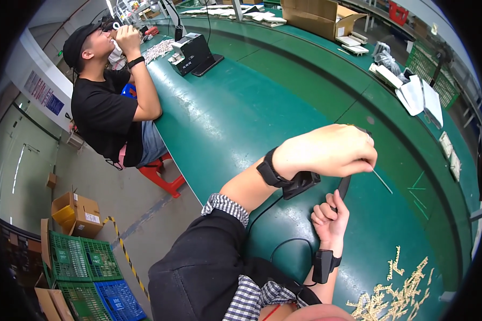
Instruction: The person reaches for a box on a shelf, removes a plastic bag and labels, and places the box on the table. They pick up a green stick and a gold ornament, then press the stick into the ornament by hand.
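The right hand [331,216] is closed in a loose fist, thumb up, around a slim black tool [345,186]. The tool stands between the two hands, above the green table [225,123]. Its long axis runs from the right fist away from the body, leaning a little to the right, with the far end just under the left hand [334,152]. It looks dark, smooth and narrow; its exact kind is hard to tell.

The left hand reaches across from the left, back upward, fingers bent down and narrow. A thin, straight, pale green stick [383,182] starts at its fingertips and slants toward the lower right; whether the fingers grip it I cannot tell. More thin green sticks [418,188] lie to the right, pointing several ways.

Near the right forearm is a loose heap of flat, gold-coloured cutouts [393,294]. Across to the left, a co-worker [99,107] in black sits on a red stool [163,176], both hands raised near the face
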Motion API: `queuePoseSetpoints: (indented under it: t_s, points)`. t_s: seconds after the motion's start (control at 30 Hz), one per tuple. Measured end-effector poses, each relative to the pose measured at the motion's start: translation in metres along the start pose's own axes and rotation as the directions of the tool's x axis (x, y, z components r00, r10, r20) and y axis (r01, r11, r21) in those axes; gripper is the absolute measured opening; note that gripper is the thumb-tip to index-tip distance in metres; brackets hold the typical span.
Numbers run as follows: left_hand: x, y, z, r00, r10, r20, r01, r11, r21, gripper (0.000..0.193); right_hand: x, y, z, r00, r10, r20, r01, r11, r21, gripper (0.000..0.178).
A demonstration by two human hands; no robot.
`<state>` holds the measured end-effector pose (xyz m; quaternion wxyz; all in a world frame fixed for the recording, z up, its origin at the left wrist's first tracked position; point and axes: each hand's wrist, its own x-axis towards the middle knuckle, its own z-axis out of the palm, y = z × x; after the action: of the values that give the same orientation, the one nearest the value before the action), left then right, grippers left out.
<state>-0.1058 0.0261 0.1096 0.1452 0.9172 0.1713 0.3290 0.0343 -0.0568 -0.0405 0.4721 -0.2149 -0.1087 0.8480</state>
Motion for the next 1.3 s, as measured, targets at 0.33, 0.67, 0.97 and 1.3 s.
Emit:
queuePoseSetpoints:
  t_s: [0.33,0.67,0.97,1.3]
  points:
    - [-0.008,-0.009,-0.014,0.991,-0.109,-0.073,0.109,0.994,-0.003,0.011,-0.005,0.013,0.003,0.953,-0.147,0.267,0.221,0.936,-0.275,0.039]
    - [-0.009,-0.023,-0.015,0.877,-0.445,-0.181,0.479,0.831,0.282,0.016,-0.003,0.017,0.003,0.881,-0.413,0.230,0.473,0.785,-0.400,0.036]
    - [-0.008,-0.019,-0.019,0.897,-0.355,-0.262,0.419,0.870,0.258,0.018,-0.003,0.012,-0.001,0.839,-0.496,0.224,0.541,0.717,-0.440,0.036]
    - [0.005,-0.004,0.017,0.955,-0.279,0.105,0.257,0.949,0.182,0.019,-0.006,0.006,-0.003,0.878,-0.453,0.157,0.477,0.797,-0.369,0.037]
